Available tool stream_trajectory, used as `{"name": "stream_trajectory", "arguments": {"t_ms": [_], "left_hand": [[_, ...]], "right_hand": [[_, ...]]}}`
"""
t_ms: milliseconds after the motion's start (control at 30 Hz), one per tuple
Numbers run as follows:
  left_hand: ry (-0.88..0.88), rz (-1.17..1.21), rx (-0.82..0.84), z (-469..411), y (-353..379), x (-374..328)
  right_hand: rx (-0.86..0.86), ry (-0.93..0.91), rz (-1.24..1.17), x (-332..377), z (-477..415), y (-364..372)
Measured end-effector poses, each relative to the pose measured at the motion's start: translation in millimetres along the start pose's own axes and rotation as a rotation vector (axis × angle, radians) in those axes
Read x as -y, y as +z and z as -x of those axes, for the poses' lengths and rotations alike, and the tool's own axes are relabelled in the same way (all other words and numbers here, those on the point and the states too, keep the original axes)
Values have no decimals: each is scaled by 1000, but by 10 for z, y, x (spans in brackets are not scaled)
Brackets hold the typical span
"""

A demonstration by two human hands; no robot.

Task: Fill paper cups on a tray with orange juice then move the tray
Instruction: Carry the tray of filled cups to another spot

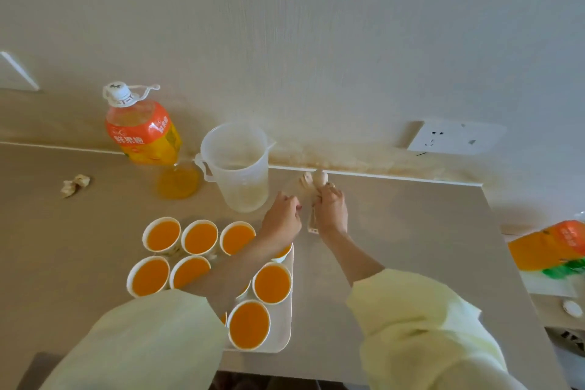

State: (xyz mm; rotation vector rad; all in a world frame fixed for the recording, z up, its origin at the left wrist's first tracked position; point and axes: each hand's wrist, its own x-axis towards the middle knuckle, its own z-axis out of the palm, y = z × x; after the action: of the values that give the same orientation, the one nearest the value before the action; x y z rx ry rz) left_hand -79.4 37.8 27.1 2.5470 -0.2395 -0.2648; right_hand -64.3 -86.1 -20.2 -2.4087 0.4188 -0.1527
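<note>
Both hands meet near the back of the bench [411,231], just right of centre. The right hand [330,210] has its fingers curled round a pale wad [318,177], which pokes out above the knuckles at twelve o'clock, with a flat end showing below the palm. The left hand [281,220] sits just beside it with fingers curled toward the wad; whether it pinches anything I cannot tell.

The tray [284,336] lies at seven o'clock from the hands, near the front edge, carrying the paper cups [249,324] – every visible one filled with orange juice. The left forearm and its pale yellow-green sleeve [142,342] cross over the tray and hide parts of several cups.

A clear plastic jug [237,165] stands upright at ten o'clock from the hands, close to the left knuckles – it looks nearly drained. Farther toward nine o'clock stands the capped juice bottle [142,130], against the wall, with an orange patch [179,182] on the bench at its foot; whether that is liquid or cast light I cannot tell. A crumpled tissue [75,184] lies well apart at the far left. A wall socket [456,138] sits at two o'clock. Off the bench's right edge, at three o'clock, a second bottle [550,247] lies on its side on a lower surface.
</note>
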Motion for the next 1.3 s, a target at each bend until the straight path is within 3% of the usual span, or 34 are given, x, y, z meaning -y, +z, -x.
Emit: {"name": "stream_trajectory", "arguments": {"t_ms": [167, 233, 500, 700, 900, 1100, 1300], "left_hand": [[-23, -36, 23, -108, 36, 61], [-35, -37, 20, -105, 60, 115], [-9, 9, -95, 59, -72, 313], [-55, 20, -312, 289, -608, 827], [-307, 57, -507, 662, -1161, 1754], [-548, 79, -314, 1152, -1093, 2694], [-541, 180, 12, 1386, -669, 2964]], "right_hand": [[359, 19, 257, -302, -306, 501], [427, 3, 265, -404, -280, 571], [177, 53, 66, -323, 268, 105], [205, 301, -27, -307, 832, 104], [182, 524, -187, -392, 1197, 247], [199, 556, -170, -205, 1527, 464], [128, 578, -183, -93, 1632, 576]]}}
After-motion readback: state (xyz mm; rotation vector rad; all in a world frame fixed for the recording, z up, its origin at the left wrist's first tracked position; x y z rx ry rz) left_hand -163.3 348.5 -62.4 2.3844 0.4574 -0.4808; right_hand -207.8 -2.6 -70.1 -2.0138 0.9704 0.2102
